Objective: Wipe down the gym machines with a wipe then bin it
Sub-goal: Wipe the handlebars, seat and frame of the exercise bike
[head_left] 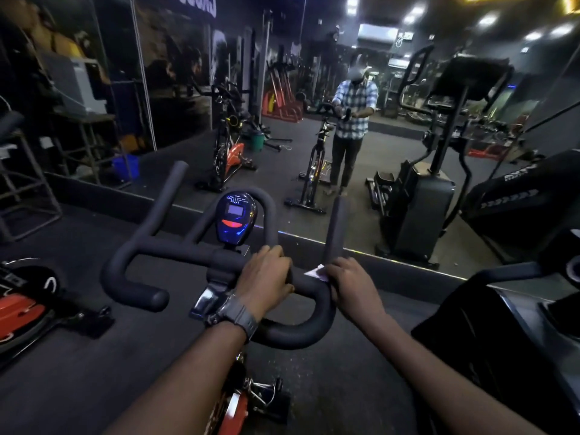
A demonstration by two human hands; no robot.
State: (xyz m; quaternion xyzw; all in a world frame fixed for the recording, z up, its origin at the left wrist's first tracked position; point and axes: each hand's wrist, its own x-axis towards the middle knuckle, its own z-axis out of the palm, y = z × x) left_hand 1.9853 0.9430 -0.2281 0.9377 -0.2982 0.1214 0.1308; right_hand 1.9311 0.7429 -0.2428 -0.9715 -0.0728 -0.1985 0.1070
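Right now my right hand (351,285) pinches the wipe (317,273) against the handlebar (310,328) bend, upright grip just beyond; left hand (266,279) wraps the bar beside it.

hands: 2, left hand (266,277) and right hand (351,284). wipe (317,273): 1. watch (237,315): 1. handlebar (175,249): 1, with 1 console (236,219). mirror (282,89): 1. bucket (126,166): 1 blue, in reflection.
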